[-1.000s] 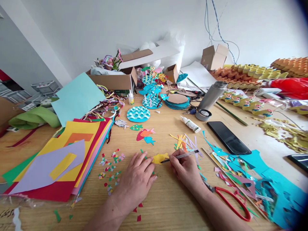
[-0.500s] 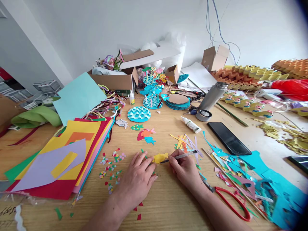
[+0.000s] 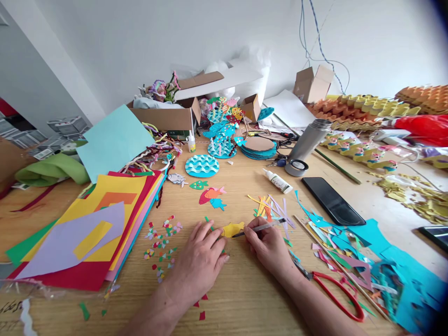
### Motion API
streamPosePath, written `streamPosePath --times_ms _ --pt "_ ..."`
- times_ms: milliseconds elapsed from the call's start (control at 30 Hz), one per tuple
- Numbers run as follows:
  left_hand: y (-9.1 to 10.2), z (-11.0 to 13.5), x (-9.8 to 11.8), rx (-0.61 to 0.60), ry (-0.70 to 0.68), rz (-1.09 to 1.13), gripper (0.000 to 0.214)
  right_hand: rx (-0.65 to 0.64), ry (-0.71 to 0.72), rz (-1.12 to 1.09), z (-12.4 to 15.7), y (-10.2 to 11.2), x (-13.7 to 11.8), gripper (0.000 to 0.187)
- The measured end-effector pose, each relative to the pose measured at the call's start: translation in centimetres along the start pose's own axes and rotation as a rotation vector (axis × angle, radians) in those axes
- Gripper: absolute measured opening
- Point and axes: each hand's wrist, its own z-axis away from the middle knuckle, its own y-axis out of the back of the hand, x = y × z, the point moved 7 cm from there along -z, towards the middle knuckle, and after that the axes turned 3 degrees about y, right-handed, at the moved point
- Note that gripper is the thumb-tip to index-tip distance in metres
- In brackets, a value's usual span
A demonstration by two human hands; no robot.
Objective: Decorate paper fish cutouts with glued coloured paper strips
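Observation:
A yellow paper fish (image 3: 233,229) lies flat on the table between my hands. My left hand (image 3: 205,254) rests flat, its fingers stretched out and the fingertips touching the left end of the fish. Under those fingers part of a green paper strip (image 3: 206,219) shows. In my right hand (image 3: 266,245) a pen (image 3: 268,225) is pinched, its dark tip at the fish's lower edge near the tail. Beyond my hands lie an orange paper fish (image 3: 212,192), a blue one (image 3: 219,204) and a green one (image 3: 199,185).
Red-handled scissors (image 3: 338,294) and blue paper scraps (image 3: 392,247) lie to the right, near a phone (image 3: 332,200). A glue bottle (image 3: 278,181) and a grey flask (image 3: 310,140) are farther back. Coloured paper sheets (image 3: 119,210) are stacked at left, with small paper dots (image 3: 163,242) beside them.

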Motion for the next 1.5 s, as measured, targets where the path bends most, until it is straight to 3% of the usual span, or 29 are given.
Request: streamPosePath --times_ms 1500 --pt "0.05 -0.1 0.08 0.008 -0.008 0.006 0.027 0.035 -0.035 -0.027 0.05 0.38 0.05 0.02"
